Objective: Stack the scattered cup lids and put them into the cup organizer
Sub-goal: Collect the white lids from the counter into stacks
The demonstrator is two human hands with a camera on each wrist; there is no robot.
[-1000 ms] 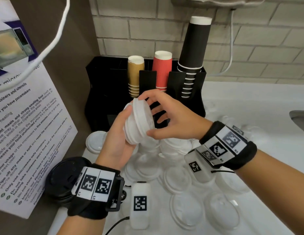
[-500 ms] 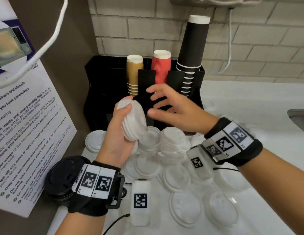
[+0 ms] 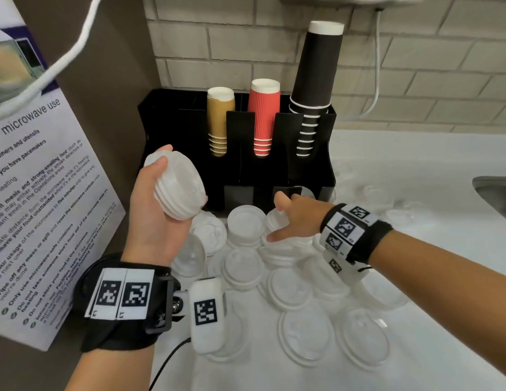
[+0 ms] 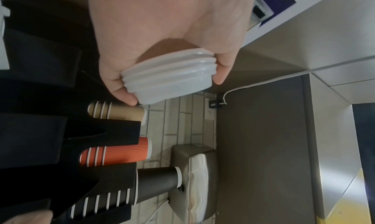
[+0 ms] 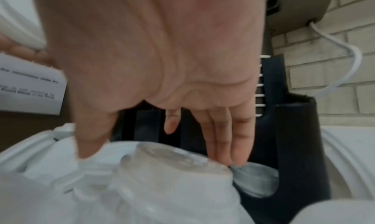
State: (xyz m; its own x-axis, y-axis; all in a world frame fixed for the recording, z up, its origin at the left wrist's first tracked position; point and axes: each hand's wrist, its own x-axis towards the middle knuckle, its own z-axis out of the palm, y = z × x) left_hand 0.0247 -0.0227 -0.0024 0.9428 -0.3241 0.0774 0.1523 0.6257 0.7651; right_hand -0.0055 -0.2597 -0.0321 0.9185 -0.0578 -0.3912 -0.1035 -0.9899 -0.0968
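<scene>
The black cup organizer (image 3: 311, 167) stands at upper centre. Left hand (image 3: 153, 218) clasps a nested lid stack (image 3: 177, 190) at centre-left; right hand (image 3: 298, 218), fingers spread, descends on a loose lid (image 3: 274, 221) — pinch its rim, lift straight.

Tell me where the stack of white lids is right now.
In the head view the stack of white lids is held off the counter in the left hand, left of centre, in front of the black cup organizer near the tan cups.

R hand (image 5: 154, 63) blurred (fingertips hidden behind lid (image 5: 176, 160)).
</scene>
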